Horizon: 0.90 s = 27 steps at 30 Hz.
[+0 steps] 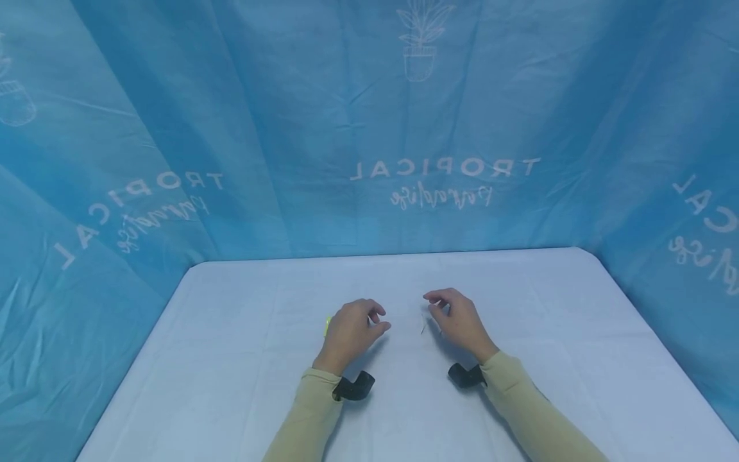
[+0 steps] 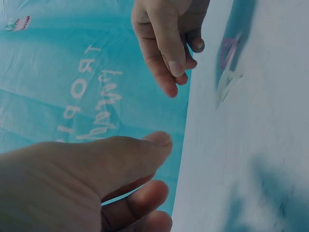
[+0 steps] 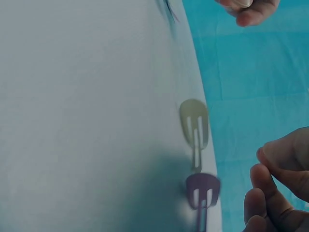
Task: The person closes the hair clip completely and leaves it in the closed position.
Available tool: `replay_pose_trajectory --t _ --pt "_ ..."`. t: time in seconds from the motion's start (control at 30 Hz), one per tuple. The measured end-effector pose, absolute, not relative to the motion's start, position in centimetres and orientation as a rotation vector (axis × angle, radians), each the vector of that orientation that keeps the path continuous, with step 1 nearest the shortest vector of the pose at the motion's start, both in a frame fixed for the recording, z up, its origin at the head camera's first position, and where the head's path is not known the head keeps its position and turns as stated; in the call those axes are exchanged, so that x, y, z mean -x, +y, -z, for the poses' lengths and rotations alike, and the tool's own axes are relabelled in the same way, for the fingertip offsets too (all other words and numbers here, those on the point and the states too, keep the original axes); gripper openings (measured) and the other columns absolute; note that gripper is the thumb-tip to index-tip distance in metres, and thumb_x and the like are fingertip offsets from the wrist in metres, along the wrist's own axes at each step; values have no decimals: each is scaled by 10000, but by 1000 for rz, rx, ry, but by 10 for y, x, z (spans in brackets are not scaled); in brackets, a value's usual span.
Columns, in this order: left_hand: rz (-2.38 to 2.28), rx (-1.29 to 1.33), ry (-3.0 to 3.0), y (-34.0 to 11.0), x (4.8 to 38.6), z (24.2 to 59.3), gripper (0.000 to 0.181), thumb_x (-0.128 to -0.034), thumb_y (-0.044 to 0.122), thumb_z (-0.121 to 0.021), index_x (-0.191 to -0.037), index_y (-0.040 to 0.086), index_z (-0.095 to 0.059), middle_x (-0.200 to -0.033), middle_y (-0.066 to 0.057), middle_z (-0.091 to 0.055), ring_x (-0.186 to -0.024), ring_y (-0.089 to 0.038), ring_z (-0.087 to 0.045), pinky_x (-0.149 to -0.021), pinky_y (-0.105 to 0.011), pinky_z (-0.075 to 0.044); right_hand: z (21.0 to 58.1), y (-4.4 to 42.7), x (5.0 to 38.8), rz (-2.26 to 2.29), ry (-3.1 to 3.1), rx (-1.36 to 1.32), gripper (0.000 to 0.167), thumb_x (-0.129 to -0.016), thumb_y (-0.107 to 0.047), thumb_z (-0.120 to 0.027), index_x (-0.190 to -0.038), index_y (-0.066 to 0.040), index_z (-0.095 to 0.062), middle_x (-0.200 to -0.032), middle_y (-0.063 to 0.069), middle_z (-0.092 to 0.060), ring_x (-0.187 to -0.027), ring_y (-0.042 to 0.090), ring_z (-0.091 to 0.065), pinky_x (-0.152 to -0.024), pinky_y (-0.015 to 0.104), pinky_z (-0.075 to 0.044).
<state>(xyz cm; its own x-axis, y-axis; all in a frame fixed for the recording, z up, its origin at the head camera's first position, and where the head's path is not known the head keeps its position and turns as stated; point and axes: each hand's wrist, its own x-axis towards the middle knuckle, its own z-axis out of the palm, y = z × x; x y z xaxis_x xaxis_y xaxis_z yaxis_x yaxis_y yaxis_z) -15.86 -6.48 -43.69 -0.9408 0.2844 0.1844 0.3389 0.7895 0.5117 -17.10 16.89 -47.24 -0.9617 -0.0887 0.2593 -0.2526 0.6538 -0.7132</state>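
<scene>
My left hand (image 1: 353, 330) hovers over the white table with fingers loosely bent and nothing visible between them. Opposite it, my right hand (image 1: 458, 321) is also raised, its thumb and fingertips close together, holding nothing I can see. Below the right hand lie two small flat slotted pieces, shaped like hair clips: a pale cream one (image 3: 194, 123) and a purple one (image 3: 203, 191). In the left wrist view the cream piece (image 2: 227, 87) and purple piece (image 2: 229, 50) lie near each other. A yellow-green thing (image 1: 328, 324) is mostly hidden behind the left hand.
The white tabletop (image 1: 231, 359) has rounded far corners. Blue printed curtains (image 1: 346, 128) hang behind it and at both sides. A thin dark item (image 3: 170, 9) lies at the top of the right wrist view, too blurred to identify.
</scene>
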Motion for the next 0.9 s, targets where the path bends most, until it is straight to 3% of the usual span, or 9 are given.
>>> replay_pose_trajectory --t 0.5,0.9 --pt "910 515 -2818 -38 155 457 179 -846 235 -818 -973 130 -748 -777 57 -635 -655 -65 -518 -587 -224 -437 483 179 174 -1346 -2765 -143 246 -1001 -150 -585 -1210 -81 -697 -1208 123 -656 -1009 263 -592 -875 442 -459" --pt "931 554 -2858 -23 154 471 190 -844 261 -819 -966 133 -749 -745 82 -633 -675 -40 -540 -625 -227 -456 490 181 176 -1316 -2780 -299 210 -980 -90 -607 -1153 -50 -720 -1174 143 -669 -1152 361 -588 -985 538 -435"
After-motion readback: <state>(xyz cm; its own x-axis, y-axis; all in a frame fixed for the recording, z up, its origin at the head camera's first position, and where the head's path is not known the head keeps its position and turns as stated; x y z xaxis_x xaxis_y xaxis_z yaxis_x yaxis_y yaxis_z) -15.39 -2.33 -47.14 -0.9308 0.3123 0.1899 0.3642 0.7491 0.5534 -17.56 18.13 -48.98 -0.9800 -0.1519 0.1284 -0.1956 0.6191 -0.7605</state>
